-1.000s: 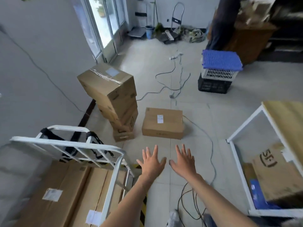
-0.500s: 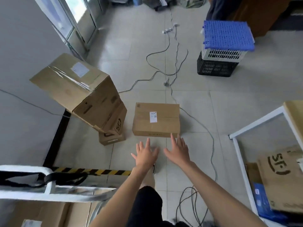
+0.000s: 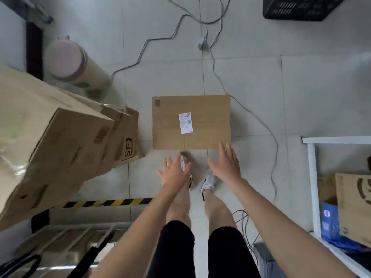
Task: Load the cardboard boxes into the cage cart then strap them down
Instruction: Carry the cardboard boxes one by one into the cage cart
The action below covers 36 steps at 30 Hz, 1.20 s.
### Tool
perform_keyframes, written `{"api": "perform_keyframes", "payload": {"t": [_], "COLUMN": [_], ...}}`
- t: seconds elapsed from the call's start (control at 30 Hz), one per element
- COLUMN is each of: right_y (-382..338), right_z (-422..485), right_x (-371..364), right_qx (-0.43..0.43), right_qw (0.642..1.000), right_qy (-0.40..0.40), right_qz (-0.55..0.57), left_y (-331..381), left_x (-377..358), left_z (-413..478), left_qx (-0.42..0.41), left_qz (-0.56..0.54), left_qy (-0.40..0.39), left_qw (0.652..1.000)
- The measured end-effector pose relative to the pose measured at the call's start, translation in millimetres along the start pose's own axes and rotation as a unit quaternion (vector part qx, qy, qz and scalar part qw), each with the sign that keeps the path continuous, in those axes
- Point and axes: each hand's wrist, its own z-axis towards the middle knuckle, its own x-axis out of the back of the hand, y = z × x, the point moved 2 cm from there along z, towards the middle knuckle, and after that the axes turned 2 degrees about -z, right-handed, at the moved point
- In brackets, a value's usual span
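Note:
A flat cardboard box [image 3: 190, 121] with a white label lies on the tiled floor right in front of my feet. My left hand [image 3: 174, 171] and my right hand [image 3: 225, 163] hover with spread fingers just short of its near edge, holding nothing. A leaning stack of cardboard boxes [image 3: 60, 141] fills the left side, the lowest one marked SF. The white cage cart [image 3: 66, 237] with black straps shows blurred at the bottom left, with boxes inside it.
Grey cables [image 3: 220, 81] trail over the floor past the box's right side. A black crate [image 3: 301, 8] stands at the top right. A white frame [image 3: 315, 177] with a box stands at the right. A pink-lidded cylinder [image 3: 70, 61] lies behind the stack. Hazard tape [image 3: 104, 203] marks the floor.
I have stepped up to the flat box and bent over it, so the view now looks straight down. Both hands have dropped closer to its near edge.

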Motion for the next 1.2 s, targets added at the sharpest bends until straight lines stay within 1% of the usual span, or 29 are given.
{"api": "perform_keyframes", "payload": {"t": [0.2, 0.33, 0.43, 0.53, 0.6, 0.67, 0.73, 0.8, 0.87, 0.9, 0.97, 1.07, 1.2], "right_y": [14, 43, 63, 78, 87, 98, 109, 121, 133, 138, 147, 163, 171], "right_z": [124, 196, 240, 280, 304, 329, 355, 382, 408, 418, 429, 432, 425], "right_x": [-38, -73, -103, -132, -145, -153, -153, -148, -141, -140, -138, -136, -126], "right_qx": [-0.022, -0.031, -0.037, -0.028, -0.019, -0.012, -0.017, -0.052, -0.123, -0.146, -0.152, -0.179, -0.21], "right_qw": [0.999, 0.998, 0.997, 0.996, 0.995, 0.993, 0.99, 0.992, 0.988, 0.983, 0.977, 0.962, 0.957], "right_qy": [-0.026, -0.012, -0.012, -0.018, -0.016, -0.001, 0.026, 0.065, 0.088, 0.083, 0.063, 0.056, 0.028], "right_qz": [-0.013, -0.052, -0.066, -0.08, -0.095, -0.121, -0.134, -0.096, 0.016, 0.071, 0.138, 0.198, 0.2], "left_y": [-20, -40, -52, -52, -50, -52, -61, -77, -95, -104, -119, -130, -127], "left_x": [-19, -43, -71, -100, -112, -114, -108, -97, -89, -85, -79, -71, -68], "left_z": [131, 218, 273, 312, 334, 357, 385, 414, 436, 444, 455, 460, 446], "left_qx": [0.057, 0.079, 0.077, 0.064, 0.055, 0.047, 0.063, 0.115, 0.154, 0.156, 0.146, 0.141, 0.16], "left_qz": [0.019, 0.035, 0.069, 0.074, 0.049, 0.02, -0.005, -0.031, -0.061, -0.079, -0.121, -0.188, -0.213], "left_qy": [-0.011, -0.007, -0.029, -0.033, -0.009, 0.03, 0.081, 0.132, 0.16, 0.166, 0.172, 0.164, 0.159], "left_qw": [0.998, 0.996, 0.994, 0.995, 0.997, 0.998, 0.995, 0.984, 0.973, 0.97, 0.967, 0.958, 0.951]}}
